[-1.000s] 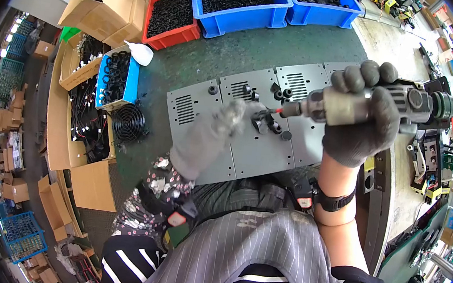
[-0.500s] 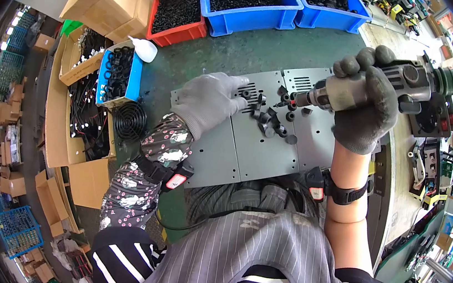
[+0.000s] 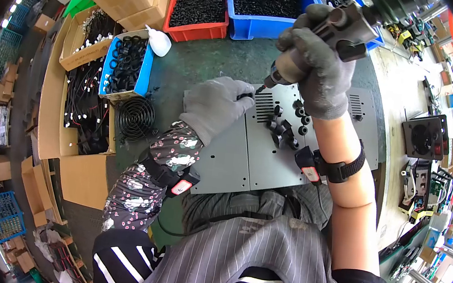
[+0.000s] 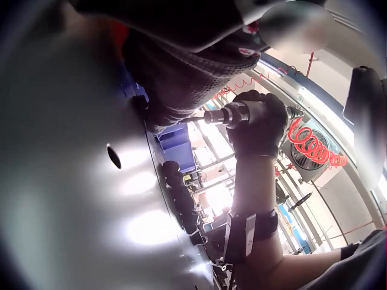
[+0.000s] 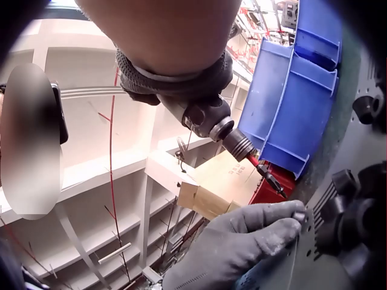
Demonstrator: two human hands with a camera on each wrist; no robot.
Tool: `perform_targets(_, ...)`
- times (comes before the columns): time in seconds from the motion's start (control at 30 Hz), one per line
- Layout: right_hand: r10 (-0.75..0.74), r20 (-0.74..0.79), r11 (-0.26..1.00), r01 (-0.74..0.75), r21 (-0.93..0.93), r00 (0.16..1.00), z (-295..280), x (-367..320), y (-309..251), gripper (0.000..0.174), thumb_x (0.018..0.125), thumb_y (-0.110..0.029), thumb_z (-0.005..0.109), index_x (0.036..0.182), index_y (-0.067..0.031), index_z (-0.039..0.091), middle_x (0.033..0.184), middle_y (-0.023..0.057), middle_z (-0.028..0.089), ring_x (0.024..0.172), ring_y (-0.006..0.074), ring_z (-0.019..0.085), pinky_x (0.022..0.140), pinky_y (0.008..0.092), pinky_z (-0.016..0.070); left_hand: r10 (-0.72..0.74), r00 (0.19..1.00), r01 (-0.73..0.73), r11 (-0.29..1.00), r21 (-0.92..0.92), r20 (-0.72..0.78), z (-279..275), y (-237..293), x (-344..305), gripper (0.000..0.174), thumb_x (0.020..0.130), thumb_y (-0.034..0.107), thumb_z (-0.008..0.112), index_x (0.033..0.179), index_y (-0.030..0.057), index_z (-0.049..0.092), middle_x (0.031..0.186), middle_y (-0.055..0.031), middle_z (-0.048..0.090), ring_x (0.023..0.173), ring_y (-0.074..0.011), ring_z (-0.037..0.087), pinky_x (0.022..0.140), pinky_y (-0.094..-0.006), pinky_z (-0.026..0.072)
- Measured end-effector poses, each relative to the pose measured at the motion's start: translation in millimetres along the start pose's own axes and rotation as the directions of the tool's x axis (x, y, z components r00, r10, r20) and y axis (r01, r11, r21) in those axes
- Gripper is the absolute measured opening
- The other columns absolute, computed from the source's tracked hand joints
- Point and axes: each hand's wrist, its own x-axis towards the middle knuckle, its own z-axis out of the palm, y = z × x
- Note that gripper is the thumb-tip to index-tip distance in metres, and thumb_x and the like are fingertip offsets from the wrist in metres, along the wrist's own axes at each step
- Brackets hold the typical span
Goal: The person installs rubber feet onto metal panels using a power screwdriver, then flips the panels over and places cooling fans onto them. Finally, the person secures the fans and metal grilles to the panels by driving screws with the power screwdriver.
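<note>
My gloved left hand (image 3: 216,107) rests at the upper left of a row of grey slotted metal panels (image 3: 223,166). Its thumb and forefinger pinch a small black part (image 3: 247,95) against the panel, largely hidden by the fingers; the right wrist view shows the same pinch (image 5: 299,215). My gloved right hand (image 3: 323,74) grips a power screwdriver (image 3: 291,68), tilted down to the left. The driver's bit (image 5: 272,180) points at the left fingertips, close above the pinched part. Several loose black round parts (image 3: 283,134) lie on the panels to the right.
A red bin (image 3: 197,31) and a blue bin (image 3: 262,25), filled with small black parts, stand at the back. To the left are a blue box (image 3: 146,71) of black rings, a white bottle (image 3: 159,43), a round fan grille (image 3: 135,117) and cardboard boxes (image 3: 79,180).
My left hand has come from the loose parts to the upper left panel. The screwdriver in my right hand has swung left, bringing its bit to the left fingertips. The head view has shifted.
</note>
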Motion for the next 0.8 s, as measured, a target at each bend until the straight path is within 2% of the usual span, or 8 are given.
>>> perform_targets(0.17,-0.013,0.119,0.956,0.047,-0.289,0.993,15,8,26,0.034,0.065,0.0,0.062,0.094,-0.0037,0.044,0.079,0.0076,0.054,0.064,0.0159,0.058,0.056,0.0291,0.0488,0.046,0.999,-0.045,0.998,0.04,-0.023,-1,0,1,0.028,0.079,0.033,0.063,0.098,0.0133,0.067,0.088,-0.0087,0.064,0.085,-0.028,0.061,0.075,-0.0393,0.0476)
perform_targets(0.2,0.125,0.132,0.96,-0.086,-0.268,0.983,19,7,19,0.037,0.063,0.003,0.062,0.092,-0.0064,0.041,0.078,0.0048,0.052,0.063,0.014,0.057,0.054,0.0275,0.0477,0.036,0.999,-0.037,0.999,0.034,0.031,-3,2,1,0.029,0.081,0.034,0.06,0.099,0.0121,0.067,0.093,-0.0102,0.064,0.09,-0.0287,0.061,0.078,-0.0406,0.047)
perform_targets(0.3,0.046,0.17,0.958,0.005,-0.287,0.984,18,9,32,0.027,0.067,-0.006,0.069,0.091,-0.0045,0.057,0.075,0.0,0.058,0.065,0.0074,0.055,0.062,0.0239,0.0475,0.037,0.999,-0.038,0.997,0.068,0.009,2,-1,3,0.029,0.082,0.034,0.06,0.097,0.0095,0.066,0.093,-0.0104,0.064,0.09,-0.0285,0.061,0.079,-0.0406,0.047)
perform_targets(0.47,0.058,0.201,0.972,-0.01,-0.233,0.978,19,9,39,0.035,0.067,-0.01,0.071,0.099,-0.0036,0.058,0.075,0.001,0.059,0.067,0.0095,0.057,0.063,0.0255,0.0485,-0.007,0.999,0.004,0.997,0.077,0.037,-2,3,3,0.029,0.081,0.033,0.062,0.097,0.0095,0.066,0.093,-0.0111,0.064,0.089,-0.0288,0.061,0.078,-0.0405,0.0472)
perform_targets(0.57,0.144,0.32,0.948,-0.038,-0.316,0.937,23,11,28,0.032,0.067,0.0,0.066,0.091,-0.0069,0.047,0.083,0.0026,0.054,0.071,0.0112,0.057,0.064,0.0271,0.0483,0.018,1.0,-0.018,1.0,0.024,0.014,2,-1,3,0.029,0.08,0.032,0.063,0.096,0.0089,0.066,0.092,-0.0114,0.064,0.089,-0.029,0.061,0.078,-0.0405,0.0471)
perform_targets(0.73,-0.046,0.287,0.976,0.104,-0.19,0.957,22,3,-5,0.031,0.068,-0.003,0.063,0.096,-0.0053,0.05,0.084,0.0053,0.055,0.07,0.0136,0.055,0.063,0.0279,0.0468,-0.041,0.992,0.04,0.999,0.008,0.122,-9,-1,9,0.028,0.081,0.024,0.063,0.101,0.0042,0.061,0.091,-0.0104,0.064,0.084,-0.027,0.061,0.076,-0.0385,0.0475)
perform_targets(0.77,0.112,0.303,0.968,-0.035,-0.25,0.946,13,-1,-24,0.031,0.072,-0.005,0.059,0.102,-0.005,0.051,0.085,0.0069,0.055,0.07,0.0165,0.055,0.064,0.0308,0.047,-0.079,0.992,0.109,0.919,-0.378,0.095,1,-18,13,0.032,0.083,0.024,0.061,0.108,0.0033,0.057,0.085,-0.0057,0.06,0.073,-0.0189,0.057,0.064,-0.0312,0.0453)
perform_targets(0.8,0.038,0.249,0.992,-0.007,-0.123,0.968,13,-10,-32,0.032,0.073,-0.005,0.057,0.105,-0.0054,0.051,0.087,0.0076,0.054,0.072,0.0176,0.055,0.065,0.0319,0.0468,-0.124,0.989,0.148,0.694,-0.705,0.086,6,-29,13,0.037,0.085,0.024,0.059,0.114,0.0023,0.053,0.078,-0.0009,0.057,0.062,-0.0109,0.054,0.051,-0.024,0.043)
